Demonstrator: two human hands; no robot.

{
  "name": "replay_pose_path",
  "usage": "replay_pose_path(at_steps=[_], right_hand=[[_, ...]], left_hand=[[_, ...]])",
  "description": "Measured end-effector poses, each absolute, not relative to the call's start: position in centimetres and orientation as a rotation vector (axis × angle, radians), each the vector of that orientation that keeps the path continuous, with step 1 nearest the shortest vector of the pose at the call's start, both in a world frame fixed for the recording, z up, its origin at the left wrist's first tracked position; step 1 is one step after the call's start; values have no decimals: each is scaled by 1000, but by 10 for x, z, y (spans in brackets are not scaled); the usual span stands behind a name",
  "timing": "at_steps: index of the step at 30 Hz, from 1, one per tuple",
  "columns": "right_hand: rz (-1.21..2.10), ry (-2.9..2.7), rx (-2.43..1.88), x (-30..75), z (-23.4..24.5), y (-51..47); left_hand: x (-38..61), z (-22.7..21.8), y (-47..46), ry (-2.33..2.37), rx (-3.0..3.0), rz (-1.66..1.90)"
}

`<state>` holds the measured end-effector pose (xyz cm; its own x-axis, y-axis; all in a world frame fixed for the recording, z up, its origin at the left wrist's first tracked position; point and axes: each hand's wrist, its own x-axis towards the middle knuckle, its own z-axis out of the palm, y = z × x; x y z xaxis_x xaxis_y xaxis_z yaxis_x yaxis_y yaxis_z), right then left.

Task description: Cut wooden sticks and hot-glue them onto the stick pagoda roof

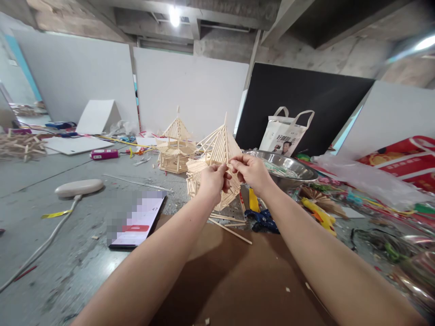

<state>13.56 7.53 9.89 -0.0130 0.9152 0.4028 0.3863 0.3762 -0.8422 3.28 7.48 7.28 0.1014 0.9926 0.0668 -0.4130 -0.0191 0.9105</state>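
Both my hands are at the lower edge of the pointed roof of a wooden-stick pagoda model (pixel 219 145). My left hand (pixel 215 179) has its fingers curled in at the roof's front edge; whatever they pinch is too small to make out. Just right of it, my right hand (pixel 249 170) pinches at the same edge, thumb and forefinger together, their contact hidden. The model's lower tier shows below and left of my hands. Behind it to the left stands a second stick pagoda (pixel 176 149). Several loose wooden sticks (pixel 234 231) lie in front.
A metal bowl (pixel 299 170) stands right of the model, with blue-handled pliers (pixel 261 221) near my right forearm. A phone (pixel 142 222) and a white corded device (pixel 79 187) lie left. A yellow glue gun (pixel 321 215) and plastic clutter lie right. Brown board (pixel 231 280) is nearest me.
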Motion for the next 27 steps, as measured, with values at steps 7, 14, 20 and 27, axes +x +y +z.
replay_pose_path(at_steps=[7, 14, 20, 27], right_hand=[[128, -1887, -1198, 139, 93, 81], [-264, -2030, -1308, 139, 92, 76], [-573, -2090, -1443, 137, 94, 68], [-617, -2095, -1446, 139, 93, 70]], left_hand=[[29, 69, 82, 738, 997, 1310], [29, 68, 85, 672, 990, 1319], [26, 66, 88, 610, 953, 1301], [19, 65, 90, 514, 983, 1228]])
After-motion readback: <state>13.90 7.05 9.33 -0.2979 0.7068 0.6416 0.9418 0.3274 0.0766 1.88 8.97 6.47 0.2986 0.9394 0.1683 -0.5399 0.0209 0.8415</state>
